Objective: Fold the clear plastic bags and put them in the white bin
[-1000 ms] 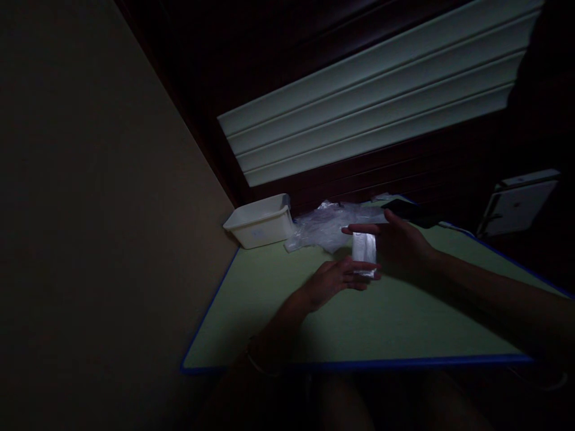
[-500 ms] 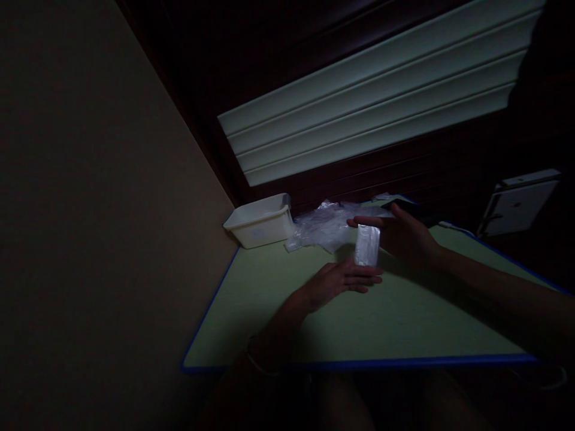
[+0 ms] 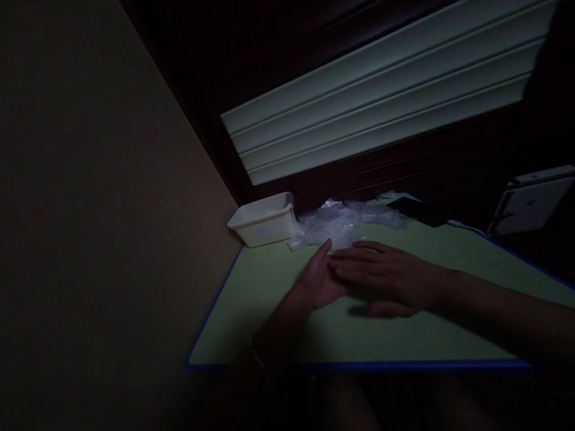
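My left hand [image 3: 322,280] is held above the table with its palm turned up and inward and its thumb raised. My right hand [image 3: 390,278] lies across in front of it, its fingers stretched flat and its thumb apart below them. The right fingertips overlap the left palm and hide the left fingers. No small clear packet shows in view; whether it lies between my palms is hidden. Just beyond my hands is a crumpled heap of clear plastic bags [image 3: 335,221].
A white plastic bin [image 3: 265,230] stands at the table's far left corner against the wall. A dark flat object [image 3: 417,211] lies at the back right. The pale green table [image 3: 251,305] has a blue edge. A white box [image 3: 532,200] is beyond its right side.
The small shiny clear packet seen between my hands is now out of sight. My right hand has come down and turned over, covering my left fingers; my left thumb has risen.
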Demonstrator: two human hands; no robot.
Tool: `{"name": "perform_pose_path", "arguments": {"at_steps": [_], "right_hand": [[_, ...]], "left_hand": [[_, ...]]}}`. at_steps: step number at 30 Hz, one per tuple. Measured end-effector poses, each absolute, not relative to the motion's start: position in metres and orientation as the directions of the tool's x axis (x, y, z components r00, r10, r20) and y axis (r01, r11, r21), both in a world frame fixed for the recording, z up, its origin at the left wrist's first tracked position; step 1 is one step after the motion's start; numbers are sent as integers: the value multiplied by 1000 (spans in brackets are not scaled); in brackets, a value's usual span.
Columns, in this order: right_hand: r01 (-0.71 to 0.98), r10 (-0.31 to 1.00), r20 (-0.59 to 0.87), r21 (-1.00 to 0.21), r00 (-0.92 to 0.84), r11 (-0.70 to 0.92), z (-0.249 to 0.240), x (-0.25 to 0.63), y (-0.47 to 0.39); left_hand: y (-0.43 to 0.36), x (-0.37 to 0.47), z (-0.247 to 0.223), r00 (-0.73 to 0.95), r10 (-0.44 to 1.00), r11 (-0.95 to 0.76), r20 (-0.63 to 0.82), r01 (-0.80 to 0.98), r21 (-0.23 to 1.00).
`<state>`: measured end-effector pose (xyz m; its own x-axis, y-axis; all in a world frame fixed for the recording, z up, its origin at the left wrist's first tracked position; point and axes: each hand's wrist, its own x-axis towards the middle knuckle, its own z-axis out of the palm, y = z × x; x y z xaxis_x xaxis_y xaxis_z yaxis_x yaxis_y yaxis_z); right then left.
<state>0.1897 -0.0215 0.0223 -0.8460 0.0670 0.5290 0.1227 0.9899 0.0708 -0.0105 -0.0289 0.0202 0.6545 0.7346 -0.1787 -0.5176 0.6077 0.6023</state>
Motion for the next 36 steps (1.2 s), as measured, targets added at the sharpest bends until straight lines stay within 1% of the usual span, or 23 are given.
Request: {"name": "perform_pose_path", "arguments": {"at_steps": [2,3,5,8,13,17,20,22,24,26,27,28,29,30,31,32,33,34,36], "right_hand": [[115,4,476,203,-879,972,19,186,-25],[119,-11,471,244,-882,963,17,185,-26],[134,-21,484,282,-875,950,15,184,-27],[128,-35,498,288,-866,949,16,185,-28],[70,-90,490,298,-867,952,17,183,-29],[68,-106,468,341,-877,938,16,182,-29],[56,-118,451,355,-885,933,16,183,-29],[51,-115,444,346,-888,937,18,185,-30],[49,-107,471,307,-876,950,20,187,-30],[74,-60,575,208,-816,975,20,189,-29],[116,8,652,123,-759,986,19,190,-29],[174,114,732,6,-672,985,18,190,-27],[240,261,785,-147,-562,960,17,189,-25],[294,427,791,-323,-439,900,15,187,-23],[319,586,744,-498,-320,806,14,185,-20],[314,724,645,-654,-242,688,13,183,-18],[285,818,538,-766,-205,576,12,180,-16],[246,875,442,-842,-195,480,11,176,-14],[175,920,313,-917,-237,358,9,170,-12]], "left_hand": [[-28,-12,21,642,733,632,-227,-517,577],[-28,-13,21,643,727,639,-241,-506,580],[-28,-13,20,644,725,636,-244,-492,594],[-28,-13,21,635,736,612,-236,-473,634],[-28,-11,18,614,758,539,-220,-399,742],[-25,-10,8,491,848,410,-199,-370,834],[-23,-10,5,409,894,338,-182,-351,873],[-23,-10,7,366,919,288,-150,-359,888],[-23,-9,10,337,935,244,-111,-382,892],[-23,-9,14,282,957,192,-69,-433,881],[-23,-9,15,249,967,161,-47,-463,871],[-23,-8,16,217,976,129,-23,-492,861],[-22,-8,16,191,982,100,1,-516,850],[-21,-7,16,179,984,80,21,-535,841],[-21,-6,16,178,983,68,37,-548,833],[-20,-6,15,178,983,61,48,-559,827],[-20,-5,14,174,983,55,55,-569,821],[-20,-4,14,165,985,50,57,-578,814],[-20,-2,14,148,987,41,57,-587,809]]}}
